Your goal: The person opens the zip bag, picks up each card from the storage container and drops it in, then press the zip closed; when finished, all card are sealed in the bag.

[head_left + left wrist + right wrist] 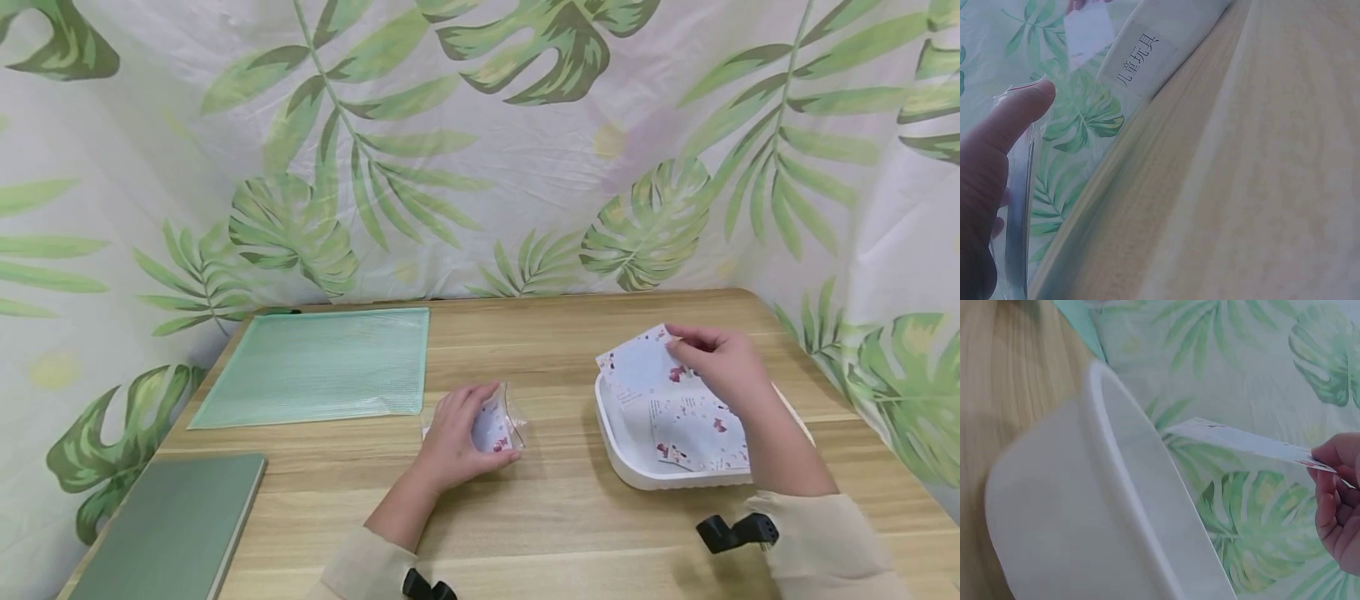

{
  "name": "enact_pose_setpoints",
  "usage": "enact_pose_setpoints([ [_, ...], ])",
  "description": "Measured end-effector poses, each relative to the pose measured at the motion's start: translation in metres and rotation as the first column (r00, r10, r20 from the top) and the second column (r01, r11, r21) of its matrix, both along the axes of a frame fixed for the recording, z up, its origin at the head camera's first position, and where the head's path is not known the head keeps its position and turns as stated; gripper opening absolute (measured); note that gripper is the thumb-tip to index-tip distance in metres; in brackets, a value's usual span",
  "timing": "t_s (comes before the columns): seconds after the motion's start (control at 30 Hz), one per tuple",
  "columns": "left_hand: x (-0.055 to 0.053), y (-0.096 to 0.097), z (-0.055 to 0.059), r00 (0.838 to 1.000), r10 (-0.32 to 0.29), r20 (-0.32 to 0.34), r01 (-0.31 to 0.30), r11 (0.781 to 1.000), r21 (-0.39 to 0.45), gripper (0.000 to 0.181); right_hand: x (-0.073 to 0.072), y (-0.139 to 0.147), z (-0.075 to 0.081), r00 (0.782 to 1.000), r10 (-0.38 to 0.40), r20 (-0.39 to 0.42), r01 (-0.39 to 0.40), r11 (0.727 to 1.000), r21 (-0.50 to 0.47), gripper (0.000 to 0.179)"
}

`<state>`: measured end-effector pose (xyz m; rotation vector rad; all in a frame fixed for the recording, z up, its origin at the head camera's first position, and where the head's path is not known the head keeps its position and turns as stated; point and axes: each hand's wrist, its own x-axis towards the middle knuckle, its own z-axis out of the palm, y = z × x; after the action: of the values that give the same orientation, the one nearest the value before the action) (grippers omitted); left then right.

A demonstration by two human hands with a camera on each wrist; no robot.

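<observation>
My right hand [723,367] pinches a printed card [636,367] by its upper right corner, between thumb and fingers. The card is tilted above a white plastic tub [637,477]; the right wrist view shows it just beyond the rim. Inside the tub lie more cards [701,433] with small red and floral prints. On the left, my left hand [457,437] grips a clear plastic bag [516,421] with similar printed cards in it, thumb on the near edge and fingers on the far one. In the left wrist view the thumb [1016,115] lies over the bag's edge.
A mint-green mesh zip pouch [322,367] lies at the back left of the wooden table. A grey-green notebook or board [172,525] lies at the front left. The tub's side bears a printed label [1138,56]. Leaf-patterned cloth hangs behind the table.
</observation>
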<state>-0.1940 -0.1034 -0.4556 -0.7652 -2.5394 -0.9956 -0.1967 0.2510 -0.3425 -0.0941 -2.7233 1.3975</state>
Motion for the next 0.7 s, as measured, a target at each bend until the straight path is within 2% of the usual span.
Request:
enact_pose_setpoints([
  [0.17, 0.000, 0.000, 0.000, 1.000, 0.004, 0.000, -0.004, 1.000, 0.004, 0.092, 0.008, -0.023, -0.004, 0.998, -0.066, -0.020, 0.063, 0.986, -0.156, 0.048],
  [0.37, 0.000, 0.000, -0.001, 1.000, 0.009, -0.009, -0.009, 1.000, -0.004, 0.092, 0.014, -0.060, -0.020, 0.995, -0.103, -0.002, 0.097, 0.948, -0.303, 0.043],
  [0.53, 0.000, 0.000, 0.000, 1.000, 0.007, -0.014, -0.007, 1.000, -0.006, 0.092, 0.020, -0.091, -0.034, 0.989, -0.145, -0.007, 0.131, 0.911, -0.390, 0.036],
  [0.7, 0.000, 0.001, 0.001, 1.000, 0.009, -0.005, -0.009, 1.000, -0.004, 0.093, 0.025, -0.109, -0.046, 0.987, -0.161, 0.002, 0.144, 0.876, -0.461, 0.034],
])
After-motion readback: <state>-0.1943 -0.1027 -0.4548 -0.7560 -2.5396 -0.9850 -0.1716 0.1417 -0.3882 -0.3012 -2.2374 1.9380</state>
